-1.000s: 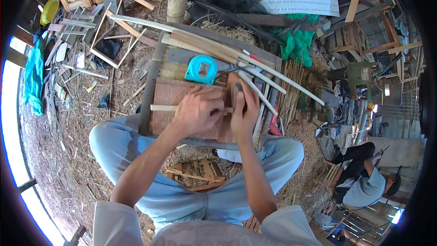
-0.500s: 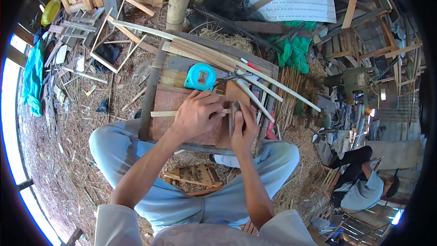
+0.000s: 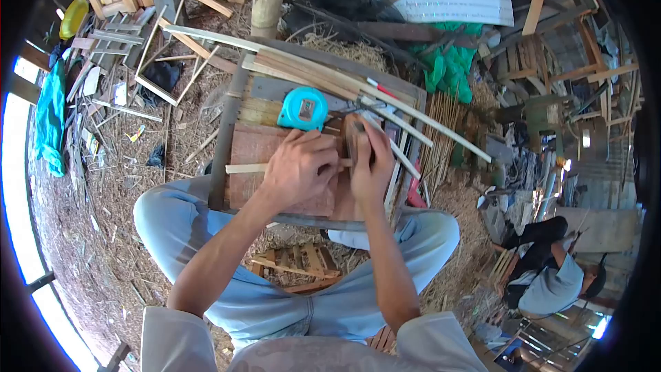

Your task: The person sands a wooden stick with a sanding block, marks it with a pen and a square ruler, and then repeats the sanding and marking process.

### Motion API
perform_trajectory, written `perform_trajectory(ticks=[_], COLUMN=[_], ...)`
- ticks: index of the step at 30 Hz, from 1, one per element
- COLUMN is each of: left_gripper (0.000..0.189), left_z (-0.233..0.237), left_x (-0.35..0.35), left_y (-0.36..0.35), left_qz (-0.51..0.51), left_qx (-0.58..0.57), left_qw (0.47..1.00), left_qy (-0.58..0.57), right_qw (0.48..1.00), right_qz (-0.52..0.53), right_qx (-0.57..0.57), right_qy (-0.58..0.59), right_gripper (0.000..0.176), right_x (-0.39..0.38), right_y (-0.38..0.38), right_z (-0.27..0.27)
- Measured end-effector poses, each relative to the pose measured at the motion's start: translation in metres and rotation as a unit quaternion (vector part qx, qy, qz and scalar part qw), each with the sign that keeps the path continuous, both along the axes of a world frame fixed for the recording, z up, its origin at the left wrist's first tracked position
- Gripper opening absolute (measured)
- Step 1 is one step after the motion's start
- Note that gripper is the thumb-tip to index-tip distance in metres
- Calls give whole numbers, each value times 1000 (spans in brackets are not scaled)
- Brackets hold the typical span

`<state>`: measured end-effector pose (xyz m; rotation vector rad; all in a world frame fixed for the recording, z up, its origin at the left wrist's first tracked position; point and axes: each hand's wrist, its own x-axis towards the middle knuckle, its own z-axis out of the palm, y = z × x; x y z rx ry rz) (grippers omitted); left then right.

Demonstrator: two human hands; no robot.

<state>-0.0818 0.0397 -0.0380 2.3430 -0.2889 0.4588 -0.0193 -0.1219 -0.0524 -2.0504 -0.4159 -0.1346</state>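
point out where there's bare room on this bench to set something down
Bare reddish board lies left of the left hand, between the tape measure and the wooden strip; a narrower band sits below the strip. The right side is crowded: right hand gripping a tool, loose slats.

On the low bench [image 3: 251, 145]
A tape measure [image 3: 303, 108] lies behind the left hand [image 3: 299, 165], a strip [image 3: 244, 167] under that hand, a tool [image 3: 357, 139] just right, long slats [image 3: 330, 72] across the far side.

Pale blue trousers [image 3: 275, 303], short whitish sleeves [image 3: 172, 334]; left hand [image 3: 299, 169] and right hand [image 3: 372, 165] bare.
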Motion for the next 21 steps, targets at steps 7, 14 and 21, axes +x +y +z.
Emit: perform_trajectory(ticks=[7,14,21], left_gripper=[16,17,14], left_z=[-2,1,5], left_x=[1,1,-1], left_y=[-2,0,-2], left_qz=[17,8,-9], left_qx=[-10,-2,13], left_qw=[1000,1000,1000], left_qy=[-25,2,25], right_qw=[999,999,999], right_qz=[-29,17,15], right_qx=[1,27,24], right_qy=[-23,-29,16], right_gripper=[29,30,28], right_x=[-48,-21,13], right_y=[-21,-17,14], right_z=[-6,-3,13])
